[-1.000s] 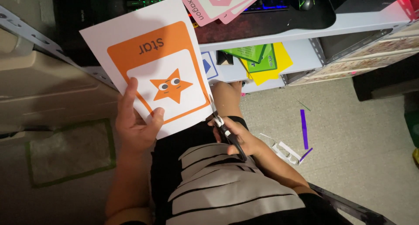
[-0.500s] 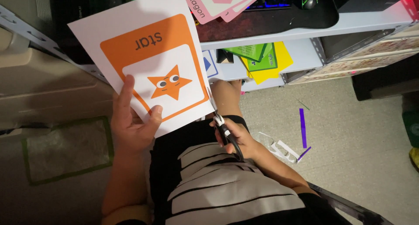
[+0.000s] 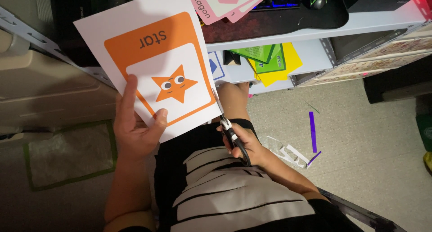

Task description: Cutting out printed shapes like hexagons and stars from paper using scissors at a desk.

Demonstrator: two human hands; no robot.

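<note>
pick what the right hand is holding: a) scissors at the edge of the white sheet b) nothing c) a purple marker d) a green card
a: the right hand grips black-handled scissors, blades up against the right edge of the white sheet with the orange star card, which the left hand holds.

White sheet (image 3: 148,61) bearing orange label; pink cards (image 3: 225,0) above.

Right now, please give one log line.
left hand: holds star sheet | right hand: scissors at sheet edge
</note>
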